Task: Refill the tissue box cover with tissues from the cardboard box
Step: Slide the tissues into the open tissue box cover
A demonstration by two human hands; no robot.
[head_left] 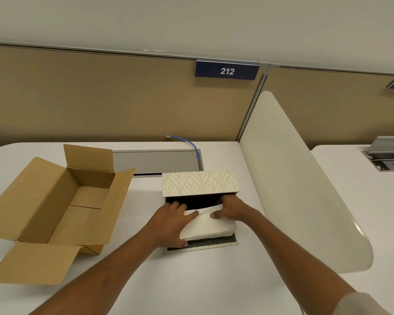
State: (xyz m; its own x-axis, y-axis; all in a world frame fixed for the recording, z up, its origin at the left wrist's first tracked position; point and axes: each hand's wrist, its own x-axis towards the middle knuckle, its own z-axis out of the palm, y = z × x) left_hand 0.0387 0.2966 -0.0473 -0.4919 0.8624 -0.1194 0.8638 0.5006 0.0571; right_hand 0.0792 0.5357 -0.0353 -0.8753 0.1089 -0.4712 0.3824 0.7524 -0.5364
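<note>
The tissue box cover (199, 183), cream with a leaf pattern, lies on the white desk with its dark inside facing me and its flap (205, 245) folded flat toward me. A white stack of tissues (210, 227) rests on that flap, its far edge at the cover's mouth. My left hand (168, 220) grips the stack's left side, thumb under the near corner. My right hand (229, 209) pinches the top right of the stack at the opening. The brown cardboard box (55, 210) stands open to the left, and what shows of its inside holds nothing.
A tan partition wall runs behind the white desk (191, 280), with a blue sign reading 212 (226, 71). A grey cable tray lid (155, 161) and a blue network cable (189, 144) sit behind the cover. A cream curved divider (300, 178) rises at the right.
</note>
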